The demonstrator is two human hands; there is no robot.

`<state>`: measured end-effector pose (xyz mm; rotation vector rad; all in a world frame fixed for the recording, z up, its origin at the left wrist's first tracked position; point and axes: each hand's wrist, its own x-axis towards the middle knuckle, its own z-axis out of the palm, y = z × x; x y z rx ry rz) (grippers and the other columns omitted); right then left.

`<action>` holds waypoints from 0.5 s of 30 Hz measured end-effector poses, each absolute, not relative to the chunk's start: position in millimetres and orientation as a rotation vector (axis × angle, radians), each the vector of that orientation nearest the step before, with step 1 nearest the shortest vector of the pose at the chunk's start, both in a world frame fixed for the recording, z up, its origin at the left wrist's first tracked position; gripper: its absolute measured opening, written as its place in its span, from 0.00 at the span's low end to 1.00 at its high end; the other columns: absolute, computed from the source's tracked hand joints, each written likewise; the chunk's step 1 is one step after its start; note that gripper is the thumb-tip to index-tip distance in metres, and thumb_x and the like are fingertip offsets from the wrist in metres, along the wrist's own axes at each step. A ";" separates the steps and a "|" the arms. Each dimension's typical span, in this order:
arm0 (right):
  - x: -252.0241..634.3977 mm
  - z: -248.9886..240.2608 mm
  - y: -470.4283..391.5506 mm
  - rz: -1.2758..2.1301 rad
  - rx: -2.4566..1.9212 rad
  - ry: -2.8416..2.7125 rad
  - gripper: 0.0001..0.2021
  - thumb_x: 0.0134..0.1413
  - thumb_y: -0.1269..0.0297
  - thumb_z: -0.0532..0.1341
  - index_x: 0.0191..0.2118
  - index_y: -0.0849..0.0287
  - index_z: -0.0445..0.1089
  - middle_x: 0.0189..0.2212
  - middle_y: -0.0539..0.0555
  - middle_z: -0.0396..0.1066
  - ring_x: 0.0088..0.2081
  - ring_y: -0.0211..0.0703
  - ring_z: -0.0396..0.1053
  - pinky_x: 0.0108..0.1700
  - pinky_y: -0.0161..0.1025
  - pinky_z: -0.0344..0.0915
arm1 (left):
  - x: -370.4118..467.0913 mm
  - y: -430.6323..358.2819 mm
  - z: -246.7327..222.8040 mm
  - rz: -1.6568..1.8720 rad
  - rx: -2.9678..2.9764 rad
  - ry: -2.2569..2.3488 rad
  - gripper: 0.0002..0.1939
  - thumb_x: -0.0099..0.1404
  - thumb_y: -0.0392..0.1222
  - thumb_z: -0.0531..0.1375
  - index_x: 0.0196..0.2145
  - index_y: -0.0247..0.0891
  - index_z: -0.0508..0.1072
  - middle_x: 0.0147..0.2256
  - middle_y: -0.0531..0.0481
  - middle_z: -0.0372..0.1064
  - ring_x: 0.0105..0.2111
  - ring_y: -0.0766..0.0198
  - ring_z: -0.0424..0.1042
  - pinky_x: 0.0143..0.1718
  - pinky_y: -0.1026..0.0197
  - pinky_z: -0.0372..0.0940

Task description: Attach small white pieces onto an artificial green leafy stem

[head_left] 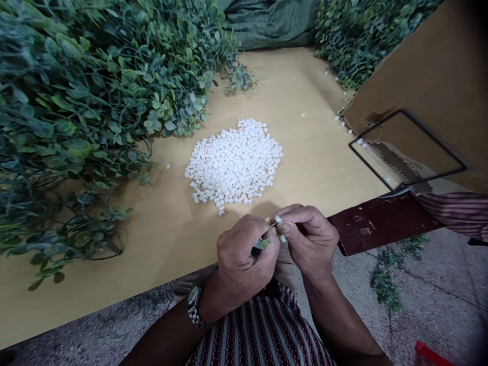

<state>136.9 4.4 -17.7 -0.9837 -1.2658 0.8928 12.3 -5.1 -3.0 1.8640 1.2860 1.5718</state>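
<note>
Close together at the table's front edge, both my hands are closed around small parts. My left hand, with a watch on the wrist, pinches a green plastic stem with small leaves. The fingertips of my right hand hold a small white bead at the stem's end. A second white piece shows just below it, by the right thumb. Beyond my hands, a loose pile of white beads lies on the tan table.
Artificial green foliage is heaped along the left, with more foliage at the back right. A cardboard piece and a black wire frame stand at the right. Green sprigs lie on the floor.
</note>
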 end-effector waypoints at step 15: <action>139.1 -20.2 3.3 0.786 -1.023 -1.358 0.05 0.52 0.74 0.65 0.32 0.55 0.75 0.28 0.50 0.76 0.31 0.40 0.74 0.33 0.37 0.72 | 13.8 -4.1 -6.2 1.596 1.984 1.356 0.09 0.58 0.24 0.57 0.28 0.38 0.66 0.23 0.53 0.69 0.24 0.69 0.70 0.27 0.68 0.66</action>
